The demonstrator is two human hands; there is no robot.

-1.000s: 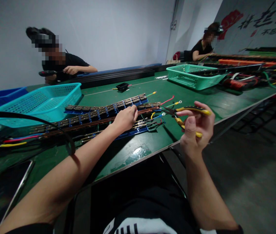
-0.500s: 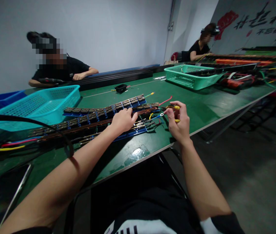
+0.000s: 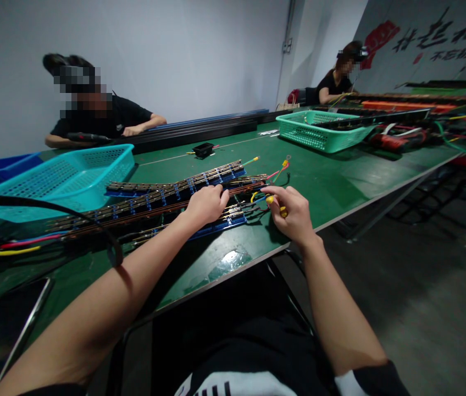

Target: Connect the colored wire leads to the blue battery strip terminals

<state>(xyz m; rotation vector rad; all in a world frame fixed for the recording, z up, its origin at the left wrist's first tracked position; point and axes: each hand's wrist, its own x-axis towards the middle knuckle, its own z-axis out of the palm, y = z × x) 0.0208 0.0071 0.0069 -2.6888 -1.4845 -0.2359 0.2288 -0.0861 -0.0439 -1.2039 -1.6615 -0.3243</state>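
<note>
My left hand [image 3: 207,205] lies on a bundle of long metal-bar strips [image 3: 162,198] with blue supports. Its fingers are curled over the bundle and hide what they press on. Wires with ring terminals fan out from the bundle's right end. My right hand [image 3: 293,215] is closed around yellow-handled pliers [image 3: 283,211] beside these wire ends; the jaws are mostly hidden by the fingers. A yellow-tipped ring terminal [image 3: 286,163] sticks up just beyond the right hand. A green wire [image 3: 251,161] with a terminal lies farther back.
A turquoise basket [image 3: 68,171] stands behind the bundle at the left, a green basket [image 3: 326,137] at the back right. A small black box [image 3: 203,150] lies mid-table. A phone [image 3: 8,324] is at near left. Two people sit across the table [image 3: 340,181]. A black cable [image 3: 51,201] crosses my left forearm.
My right hand has moved left and slightly down with the pliers, closer to the wires. A yellow-tipped terminal now shows behind it. My left hand has stayed nearly still.
</note>
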